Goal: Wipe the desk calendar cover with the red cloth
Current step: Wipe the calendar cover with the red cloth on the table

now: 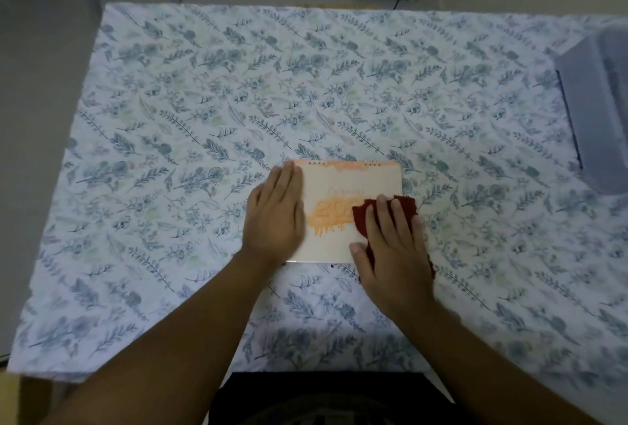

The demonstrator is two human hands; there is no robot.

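1. Desk calendar (343,183): one, lying flat on the surface, cover up, spiral binding along the far edge, beyond the fingertips of both hands. Looks light and thin, stiff like card, likely to slide on fabric under a sideways rub; best pinned flat at the left margin rather than gripped.
2. Red cloth (360,217): one, soft and limp, bunched on the right part of the cover, directly beneath the right fingers, spilling a little past the calendar's right edge.
3. Right hand (394,248): palm down on the cloth, fingers slightly spread, pressing rather than pinching.
4. Left hand (275,217): flat on the left margin, fingers pressed together, fingertips near the far left corner.
5. Surface (170,119): one leaf-print covering under everything; one pale box (598,108) well apart, far right of the right fingers.
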